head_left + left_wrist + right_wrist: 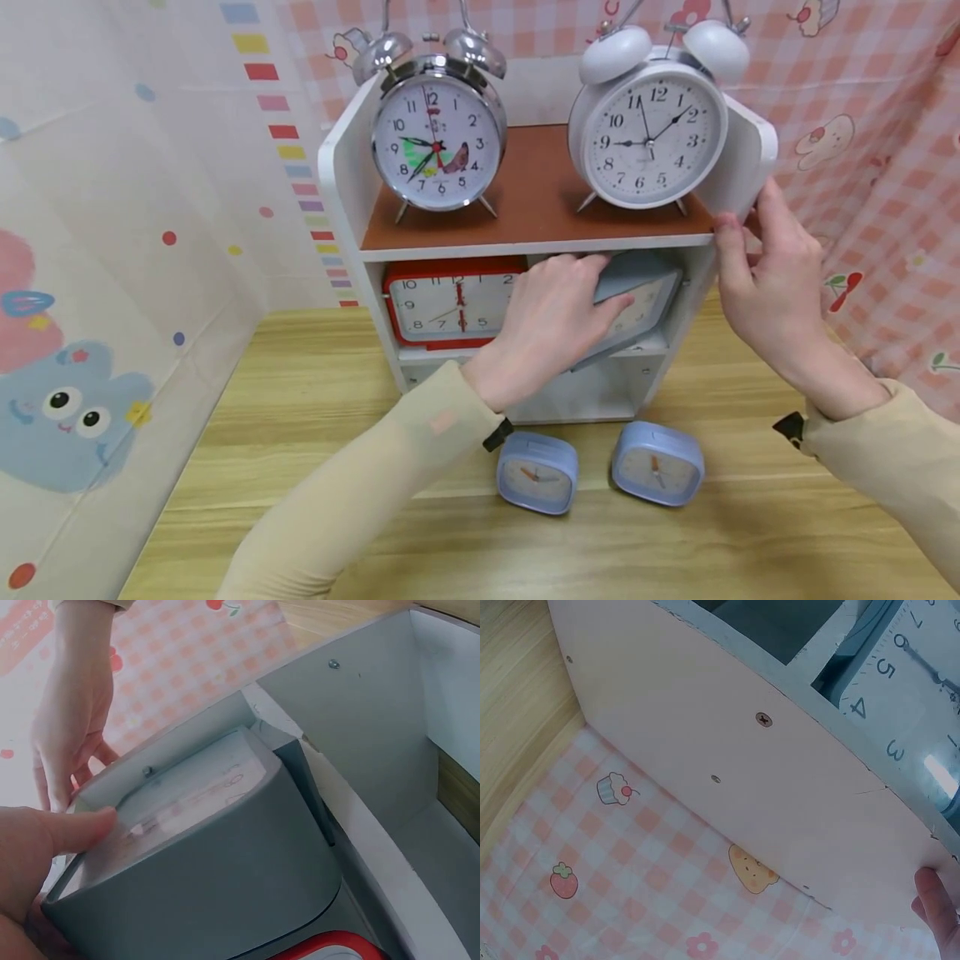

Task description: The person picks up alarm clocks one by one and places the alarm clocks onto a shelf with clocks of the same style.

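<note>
A grey-blue rectangular clock [637,279] sits tilted in the right half of the white shelf unit's [525,247] middle compartment. My left hand [551,312] grips it, with the thumb across its pale face in the left wrist view. Left of it in the same compartment is a red-framed clock [457,340], partly hidden by my left hand. My right hand [780,292] holds the unit's right side, thumb at the front edge and fingers along the outer side panel [705,727]. Only fingertips of this hand show in the right wrist view.
On the brown top shelf stand a silver twin-bell clock [438,142] and a white twin-bell clock [648,137]. Two small lavender-blue clocks [537,473] rest on the wooden table [337,517] before the unit. A checked pink cloth [885,242] hangs behind and to the right.
</note>
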{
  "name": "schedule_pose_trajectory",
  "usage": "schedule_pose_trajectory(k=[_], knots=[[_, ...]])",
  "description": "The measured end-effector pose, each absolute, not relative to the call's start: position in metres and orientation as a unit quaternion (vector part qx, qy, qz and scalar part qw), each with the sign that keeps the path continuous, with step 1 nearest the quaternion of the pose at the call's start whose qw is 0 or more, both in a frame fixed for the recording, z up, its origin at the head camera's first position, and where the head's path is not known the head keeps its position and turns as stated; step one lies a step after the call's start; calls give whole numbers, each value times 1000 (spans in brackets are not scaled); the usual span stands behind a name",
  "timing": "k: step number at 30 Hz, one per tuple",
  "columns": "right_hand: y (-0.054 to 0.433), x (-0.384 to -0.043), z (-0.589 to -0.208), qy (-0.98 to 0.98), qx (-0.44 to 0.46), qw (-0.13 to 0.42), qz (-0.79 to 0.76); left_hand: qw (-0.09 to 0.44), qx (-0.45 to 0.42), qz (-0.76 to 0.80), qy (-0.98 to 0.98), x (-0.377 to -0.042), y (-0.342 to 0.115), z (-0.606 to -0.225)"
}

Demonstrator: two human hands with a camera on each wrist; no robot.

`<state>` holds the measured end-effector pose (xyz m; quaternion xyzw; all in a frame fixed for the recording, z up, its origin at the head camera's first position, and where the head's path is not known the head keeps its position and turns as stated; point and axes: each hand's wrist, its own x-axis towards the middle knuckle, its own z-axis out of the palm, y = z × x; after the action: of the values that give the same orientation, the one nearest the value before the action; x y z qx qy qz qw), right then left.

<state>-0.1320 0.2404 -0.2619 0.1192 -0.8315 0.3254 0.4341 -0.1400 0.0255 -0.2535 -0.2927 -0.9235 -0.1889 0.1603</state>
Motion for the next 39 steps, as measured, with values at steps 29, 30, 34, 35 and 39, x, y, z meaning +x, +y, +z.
schedule_pose_trajectory(k=[29,30,34,35,39], knots=[[239,-132,-262,-831,119,434,328,456,-315,99,-827,-134,35,-289],[239,-132,-262,-830,118,435,329,458,-315,102,-825,-133,35,-291],[239,-132,-262,-830,116,436,329,461,-316,111,-822,-133,35,-295],[239,-132,-262,-829,116,436,329,461,-317,112,-821,-134,35,-296],[239,-132,-262,-830,116,435,330,460,-326,112,-818,-136,35,-296]])
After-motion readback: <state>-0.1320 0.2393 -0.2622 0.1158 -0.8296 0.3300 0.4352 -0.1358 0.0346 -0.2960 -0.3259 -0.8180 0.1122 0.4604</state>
